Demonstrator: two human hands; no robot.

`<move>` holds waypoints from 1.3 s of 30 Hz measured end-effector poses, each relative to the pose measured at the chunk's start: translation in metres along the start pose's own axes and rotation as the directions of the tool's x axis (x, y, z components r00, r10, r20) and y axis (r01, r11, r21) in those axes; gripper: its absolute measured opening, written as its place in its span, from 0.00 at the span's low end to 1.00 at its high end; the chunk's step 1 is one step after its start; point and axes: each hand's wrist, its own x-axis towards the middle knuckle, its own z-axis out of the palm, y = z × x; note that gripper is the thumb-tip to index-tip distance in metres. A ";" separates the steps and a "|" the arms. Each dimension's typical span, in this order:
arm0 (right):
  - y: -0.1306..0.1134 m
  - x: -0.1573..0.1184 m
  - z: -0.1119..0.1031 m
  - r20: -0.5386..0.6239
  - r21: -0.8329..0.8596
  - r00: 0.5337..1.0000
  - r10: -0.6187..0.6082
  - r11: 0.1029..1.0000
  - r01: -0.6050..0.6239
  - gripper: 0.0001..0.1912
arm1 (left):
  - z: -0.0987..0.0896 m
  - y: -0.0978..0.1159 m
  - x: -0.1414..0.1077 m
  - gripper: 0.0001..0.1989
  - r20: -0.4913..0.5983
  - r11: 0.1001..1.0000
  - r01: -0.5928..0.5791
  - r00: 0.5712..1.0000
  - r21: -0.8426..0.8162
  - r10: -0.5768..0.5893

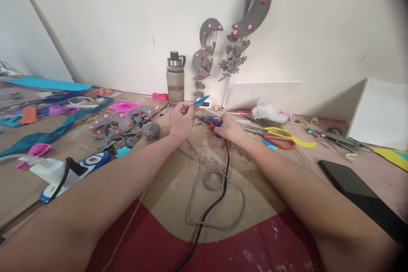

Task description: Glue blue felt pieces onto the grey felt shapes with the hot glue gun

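My left hand (pixel 181 120) is pinched on a small pointed blue piece (pixel 202 100), perhaps foam or felt, raised a little above the table. Grey cord (pixel 192 178) trails from near those fingers and lies in loops on the cardboard. To its right, my right hand (pixel 230 127) is closed around a blue glue gun (pixel 218 123) with a bit of orange showing. Much of the gun is hidden by the fingers. Its black power cable (pixel 227 159) runs back towards me. A ball of grey yarn (pixel 151 130) sits left of my left wrist.
A water bottle (pixel 175 80) stands by the wall, near hanging grey moon ornaments (pixel 255 17). Scissors (pixel 279 139) lie to the right, a phone (pixel 347 182) nearer me. On the left are grey decorated pieces (pixel 119 125) and a power strip (pixel 95 160) with a white plug (pixel 47 172).
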 end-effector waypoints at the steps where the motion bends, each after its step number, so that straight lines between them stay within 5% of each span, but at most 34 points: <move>1: 0.003 0.001 -0.001 -0.031 -0.001 1.000 -0.002 1.000 0.002 0.18 | 0.001 0.000 0.000 0.05 -0.003 1.000 0.001 1.000 -0.008 -0.001; 6: 0.005 0.000 -0.004 -0.286 0.074 0.942 -0.173 0.977 0.202 0.12 | 0.005 0.001 -0.003 0.06 -0.028 0.996 0.064 0.997 -0.068 -0.066; 10: -0.019 -0.009 0.003 -0.351 0.476 0.899 -0.263 0.776 0.413 0.05 | 0.007 0.004 -0.007 0.05 0.004 1.000 0.010 1.000 -0.009 -0.010; 15: -0.039 -0.015 0.020 -0.243 0.847 0.949 -0.200 0.434 0.309 0.15 | 0.006 0.008 -0.014 0.03 0.126 0.981 -0.149 0.983 0.128 0.132; 18: -0.040 -0.017 0.022 -0.168 0.914 0.963 -0.210 0.333 0.232 0.18 | 0.006 0.009 -0.017 0.03 0.170 0.981 -0.143 0.978 0.132 0.120; 22: -0.036 -0.019 0.016 -0.181 0.862 0.973 -0.142 0.453 0.226 0.16 | 0.010 0.009 -0.018 0.05 0.158 0.998 -0.041 0.987 0.048 0.033; 28: -0.032 -0.021 0.013 -0.360 0.677 0.910 -0.204 0.614 0.405 0.08 | 0.015 0.008 -0.019 0.09 0.138 0.978 0.135 0.984 -0.160 -0.113; 39: -0.030 -0.021 0.015 -0.335 0.721 0.933 -0.131 0.602 0.343 0.09 | 0.017 0.019 -0.023 0.08 0.188 0.924 0.267 0.957 -0.275 -0.221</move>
